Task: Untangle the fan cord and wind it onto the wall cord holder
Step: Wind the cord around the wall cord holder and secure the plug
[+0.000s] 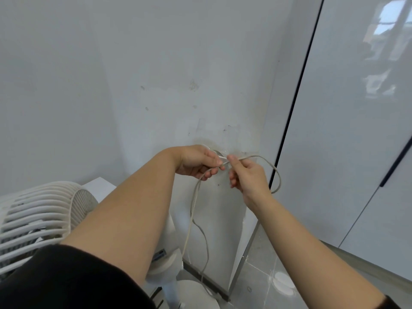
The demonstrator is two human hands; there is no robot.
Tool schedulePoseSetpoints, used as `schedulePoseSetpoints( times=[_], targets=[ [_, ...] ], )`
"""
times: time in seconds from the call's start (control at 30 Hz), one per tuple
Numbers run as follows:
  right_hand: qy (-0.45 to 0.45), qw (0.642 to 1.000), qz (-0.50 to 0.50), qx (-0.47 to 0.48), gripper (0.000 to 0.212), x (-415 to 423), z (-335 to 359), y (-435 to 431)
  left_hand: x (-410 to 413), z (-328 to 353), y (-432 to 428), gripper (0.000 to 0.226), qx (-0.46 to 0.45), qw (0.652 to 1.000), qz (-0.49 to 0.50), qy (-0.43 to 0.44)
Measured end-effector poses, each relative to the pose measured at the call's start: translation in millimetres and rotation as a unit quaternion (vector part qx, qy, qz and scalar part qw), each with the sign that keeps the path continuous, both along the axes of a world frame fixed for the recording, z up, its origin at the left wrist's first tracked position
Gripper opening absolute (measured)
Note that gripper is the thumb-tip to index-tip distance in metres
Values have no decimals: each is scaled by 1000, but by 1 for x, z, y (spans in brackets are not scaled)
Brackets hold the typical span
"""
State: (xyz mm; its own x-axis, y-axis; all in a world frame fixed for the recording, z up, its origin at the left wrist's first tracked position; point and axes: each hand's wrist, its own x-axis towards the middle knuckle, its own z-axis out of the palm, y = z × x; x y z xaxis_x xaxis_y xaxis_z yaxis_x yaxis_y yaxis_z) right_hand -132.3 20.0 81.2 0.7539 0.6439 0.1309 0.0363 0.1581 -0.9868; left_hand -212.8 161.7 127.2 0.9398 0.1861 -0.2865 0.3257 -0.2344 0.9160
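1. Soft, even daylight; the white wall [156,63] reads pale grey, with nothing blown out.
2. A broad, soft-edged shadow darkens the wall's left part.
3. The glossy cabinet door [356,130] mirrors a bright window, with the strongest glare at top right.
4. Wide-angle distortion bows the door's dark seam [297,97] and stretches the forearms near the bottom edge.
5. Focus is slightly soft; the thin cord [193,201] and the fan grille [33,215] lack crisp edges.

Scuffed wall corner, glossy cabinets, grey tile floor
White wall [156,63] with small scuffs and stains; glossy white cabinet doors [345,134] at right reflect a window, split by a black seam [298,90], dark bar handle [396,166] on one; metal trim strip [247,248] runs down to grey floor tiles [263,275], white round patch [283,284] on them
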Motion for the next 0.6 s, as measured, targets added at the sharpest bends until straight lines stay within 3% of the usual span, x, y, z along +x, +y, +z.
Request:
schedulePoseSetpoints(
  times=[0.13,0.23,0.33,0.4,0.47,0.53,0.6],
  targets=[
    [122,984,-61,112,25,6,12,-2,-1,0,-2,22,-21,1000,-8,10],
    [269,924,-184,202,26,30,20,-14,-3,-8,1,24,33,998,-7,62],
    [312,904,-227,182,24,46,13,-22,-3,-7,1,23,33,998,7,59],
    [299,931,-151,144,26,41,3,-18,0,-2,-2,22,26,999,4,27],
    [264,960,-10,93,28,30,-4,-14,3,0,-6,20,41,999,-11,21],
    [215,969,102,58,21,21,-5,-13,3,-1,-8,18,51,998,-29,37],
    [202,971,107,67,23,21,-2,-11,2,-3,-7,18,36,998,-29,45]
  ],
)
